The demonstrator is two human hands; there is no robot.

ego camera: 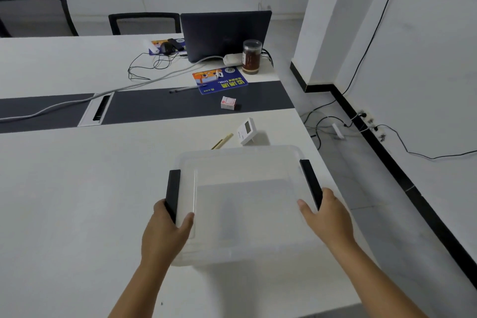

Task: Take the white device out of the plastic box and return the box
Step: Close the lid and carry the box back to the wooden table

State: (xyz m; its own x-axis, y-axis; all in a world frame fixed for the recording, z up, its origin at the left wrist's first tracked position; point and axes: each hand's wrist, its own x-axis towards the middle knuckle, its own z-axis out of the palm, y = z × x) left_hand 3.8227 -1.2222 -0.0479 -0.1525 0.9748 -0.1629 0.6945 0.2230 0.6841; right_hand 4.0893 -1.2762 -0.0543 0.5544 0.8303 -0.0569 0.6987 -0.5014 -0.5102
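A clear plastic box (240, 204) with a lid and two black side latches is near the table's right edge. My left hand (165, 235) grips its left side at the black latch, thumb on the lid. My right hand (327, 217) grips the right side by the other latch. I cannot tell whether the box rests on the table or is lifted. The white device (246, 130), small with a grey screen, stands propped on the table just beyond the box.
A pencil-like stick (222, 141) lies left of the device. Farther back are a small red-and-white carton (228, 103), a blue mouse pad (219, 80), a jar (251, 56), a laptop (224, 33) and cables. The table's right edge (325, 162) drops to the floor.
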